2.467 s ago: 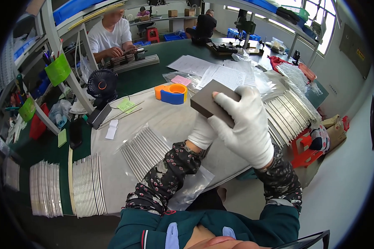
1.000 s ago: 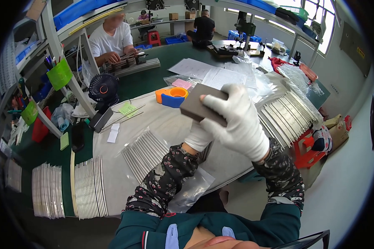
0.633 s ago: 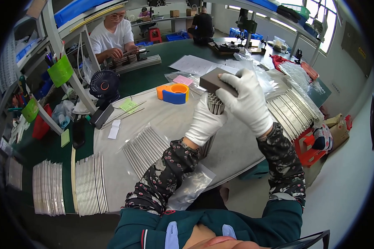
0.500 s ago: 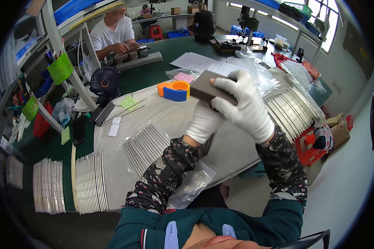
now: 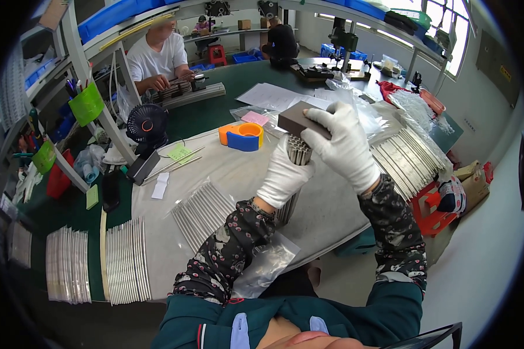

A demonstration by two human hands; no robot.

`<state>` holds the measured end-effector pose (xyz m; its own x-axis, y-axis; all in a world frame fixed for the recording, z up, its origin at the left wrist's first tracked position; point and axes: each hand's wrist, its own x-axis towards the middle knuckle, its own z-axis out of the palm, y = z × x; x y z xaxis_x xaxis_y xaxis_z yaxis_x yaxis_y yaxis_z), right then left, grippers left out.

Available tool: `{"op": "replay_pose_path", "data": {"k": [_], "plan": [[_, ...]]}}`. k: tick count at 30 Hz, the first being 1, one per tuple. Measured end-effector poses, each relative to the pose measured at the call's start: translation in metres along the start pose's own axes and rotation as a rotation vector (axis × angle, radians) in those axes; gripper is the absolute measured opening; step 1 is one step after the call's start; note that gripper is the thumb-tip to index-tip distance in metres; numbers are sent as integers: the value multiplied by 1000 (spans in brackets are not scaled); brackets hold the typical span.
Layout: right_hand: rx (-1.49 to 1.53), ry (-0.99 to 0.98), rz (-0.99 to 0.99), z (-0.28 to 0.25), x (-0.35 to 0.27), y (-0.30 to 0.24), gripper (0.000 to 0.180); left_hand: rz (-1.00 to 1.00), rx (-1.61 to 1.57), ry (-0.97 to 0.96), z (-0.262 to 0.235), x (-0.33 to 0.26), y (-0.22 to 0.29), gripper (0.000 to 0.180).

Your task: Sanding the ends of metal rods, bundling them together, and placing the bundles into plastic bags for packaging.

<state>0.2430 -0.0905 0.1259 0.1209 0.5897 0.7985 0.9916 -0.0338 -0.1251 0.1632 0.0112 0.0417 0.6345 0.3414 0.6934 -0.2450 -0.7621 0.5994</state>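
Note:
My left hand [image 5: 284, 177], in a white glove, is wrapped round a bundle of thin metal rods [image 5: 297, 152] held upright, their upper ends showing above my fingers. Lower down, the rods come out below the glove toward the cloth. A flat brown rectangular block [image 5: 304, 121] is gripped in my right hand [image 5: 346, 142], also gloved. The block is close to the far side of the rod tops; whether it touches them I cannot tell. A sheet of rods in clear plastic [image 5: 201, 210] lies left of my left forearm.
More rows of rods lie at the left [image 5: 128, 259] and right [image 5: 406, 160]. An orange and blue tape dispenser [image 5: 243, 138], a small black fan [image 5: 147, 122] and papers [image 5: 273, 96] are on the table. A person in white [image 5: 157, 55] works at the far left.
The block has shifted slightly right, uncovering the ends of the rods. My left hand, which was mostly behind the block and right hand, now shows more fully.

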Motion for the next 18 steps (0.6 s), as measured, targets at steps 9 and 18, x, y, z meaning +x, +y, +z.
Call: {"op": "replay_pose_path", "data": {"k": [9, 18], "plan": [[87, -76, -275, -23, -10, -50, 34, 14, -589, 266, 19, -19, -21, 49], [-266, -473, 467, 61, -105, 80, 48, -207, -458, 136, -2, -15, 13, 36]]}}
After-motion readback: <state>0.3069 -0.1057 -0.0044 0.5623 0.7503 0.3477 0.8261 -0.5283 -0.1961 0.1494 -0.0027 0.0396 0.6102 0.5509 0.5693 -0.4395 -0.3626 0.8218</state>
